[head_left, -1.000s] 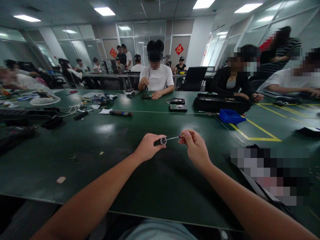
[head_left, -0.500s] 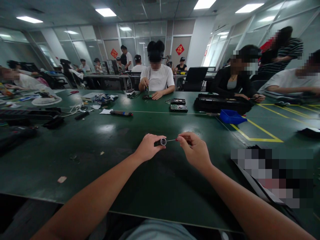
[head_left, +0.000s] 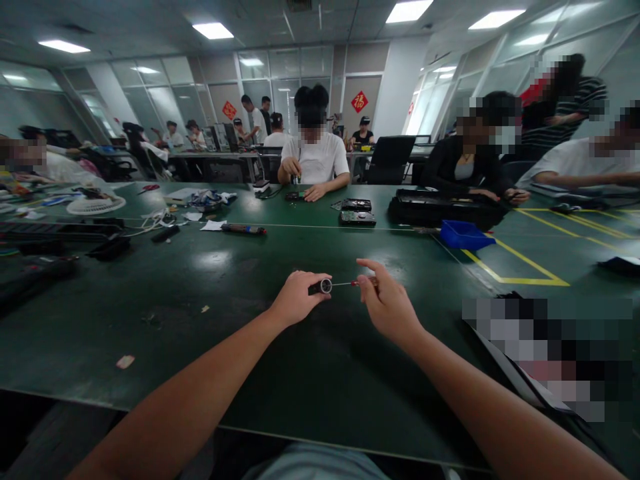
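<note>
Green table [head_left: 225, 353]: cylinder [head_left: 321, 287] protrudes from left grip [head_left: 295, 300]; thin driver [head_left: 350, 283] in right grip [head_left: 387, 307].

Visible parts of the operator: two arms and one strip of clothing. The left hand [head_left: 300, 299] and right hand [head_left: 387, 303] were bare. The left forearm [head_left: 200, 387] and right forearm [head_left: 490, 400] were bare along their whole visible length, from the wrist to the lower edge of the view, and slim and smooth in outline. Whether sleeves were worn higher up could not be told. Clothing: a pale grey-blue garment [head_left: 315, 463] showed at the bottom edge between the arms, in plain fabric; its cut and type were not discernible
</note>
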Motion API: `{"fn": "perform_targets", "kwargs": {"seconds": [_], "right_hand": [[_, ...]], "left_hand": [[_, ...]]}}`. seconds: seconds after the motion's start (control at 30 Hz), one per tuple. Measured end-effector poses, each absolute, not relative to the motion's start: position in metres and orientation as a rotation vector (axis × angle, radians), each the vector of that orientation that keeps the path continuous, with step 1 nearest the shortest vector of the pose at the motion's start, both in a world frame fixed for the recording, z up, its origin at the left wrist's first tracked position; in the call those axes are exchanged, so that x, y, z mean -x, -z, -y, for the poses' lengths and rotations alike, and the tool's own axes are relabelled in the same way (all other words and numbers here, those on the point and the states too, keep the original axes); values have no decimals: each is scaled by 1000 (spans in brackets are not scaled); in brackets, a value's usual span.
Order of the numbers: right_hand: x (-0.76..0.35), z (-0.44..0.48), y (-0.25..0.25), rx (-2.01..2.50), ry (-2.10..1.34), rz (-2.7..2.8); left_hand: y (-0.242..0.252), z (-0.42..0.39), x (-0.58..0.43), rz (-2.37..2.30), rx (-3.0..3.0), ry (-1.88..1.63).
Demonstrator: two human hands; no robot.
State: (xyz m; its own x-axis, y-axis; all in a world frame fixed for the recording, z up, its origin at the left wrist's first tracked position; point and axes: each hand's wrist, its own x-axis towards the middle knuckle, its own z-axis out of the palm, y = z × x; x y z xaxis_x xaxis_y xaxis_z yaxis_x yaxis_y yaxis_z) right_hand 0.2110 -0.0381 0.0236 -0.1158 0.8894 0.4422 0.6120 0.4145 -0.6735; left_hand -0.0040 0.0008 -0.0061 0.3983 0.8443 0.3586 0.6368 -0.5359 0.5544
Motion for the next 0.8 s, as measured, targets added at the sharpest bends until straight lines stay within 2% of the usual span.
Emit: {"fn": "perform_targets", "kwargs": {"seconds": [0.8], "right_hand": [[-211,38,-23,1330,-466,1857]], "left_hand": [[8,-3,4,-1288,-2312,-909]]}}
